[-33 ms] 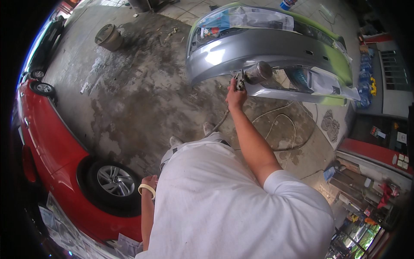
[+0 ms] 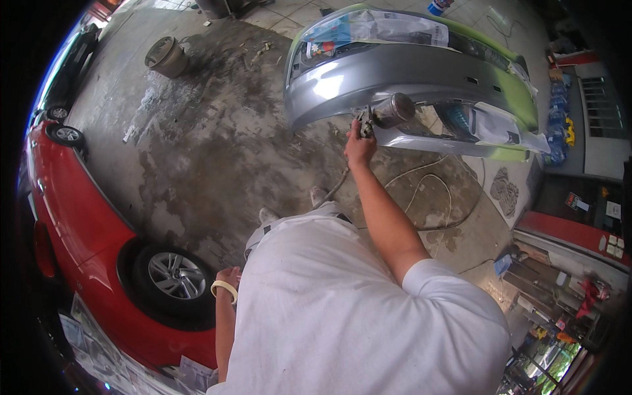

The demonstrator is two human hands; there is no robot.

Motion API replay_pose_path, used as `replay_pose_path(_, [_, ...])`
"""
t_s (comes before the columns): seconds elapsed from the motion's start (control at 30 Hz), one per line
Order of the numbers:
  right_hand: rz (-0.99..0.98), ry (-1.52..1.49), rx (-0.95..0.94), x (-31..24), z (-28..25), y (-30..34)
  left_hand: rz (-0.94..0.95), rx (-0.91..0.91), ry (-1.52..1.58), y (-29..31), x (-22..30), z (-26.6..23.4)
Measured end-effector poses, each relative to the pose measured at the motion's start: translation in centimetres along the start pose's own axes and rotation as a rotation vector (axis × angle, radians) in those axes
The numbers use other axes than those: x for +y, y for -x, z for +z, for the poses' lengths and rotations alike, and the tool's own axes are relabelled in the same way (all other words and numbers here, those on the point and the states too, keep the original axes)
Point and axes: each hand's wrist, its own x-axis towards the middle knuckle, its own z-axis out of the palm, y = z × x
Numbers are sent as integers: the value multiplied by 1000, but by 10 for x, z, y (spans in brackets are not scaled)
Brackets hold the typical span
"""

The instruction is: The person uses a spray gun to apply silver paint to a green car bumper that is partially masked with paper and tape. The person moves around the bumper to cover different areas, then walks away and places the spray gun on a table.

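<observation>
My right hand (image 2: 361, 146) is closed around the grip of a paint spray gun (image 2: 366, 122) with a cylindrical cup (image 2: 397, 108). The gun is in front of a car bumper (image 2: 388, 71), seen partly painted silver-grey and partly yellow-green; from this view I cannot tell the gap between them. Paper masking (image 2: 398, 27) covers the bumper's upper opening, and another sheet (image 2: 495, 125) hangs at its lower right. An air hose (image 2: 340, 184) trails from below my right hand toward my feet. My left hand (image 2: 228, 276), with a pale wristband, hangs at my side, its fingers mostly hidden by my shirt.
A red car (image 2: 85, 224) stands close on my left, its wheel (image 2: 174, 275) beside my left hand. Loops of hose (image 2: 434, 227) lie on the stained concrete floor. Farther off is a bucket (image 2: 166, 57). A cluttered workbench (image 2: 540, 283) is at the right.
</observation>
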Motion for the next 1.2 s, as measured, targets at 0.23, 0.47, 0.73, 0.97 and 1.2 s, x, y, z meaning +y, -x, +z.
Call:
replay_pose_path(0.23, [-117,82,43,27,12,-33,-68,43,-120,-1,-1,14])
replay_pose_path(0.47, [-424,126,310,57,21,-56,-53,48,-142,-22,-63,17])
replay_pose_path(0.73, [-402,144,250,52,22,-56,-33,64,-89,-3,-41,30])
replay_pose_path(0.97, [-461,163,238,51,30,-51,-53,65,-87,4,-23,30])
replay_pose_path(1.2, [-474,247,248,35,24,-43,-22,39,-8,-22,-66,29])
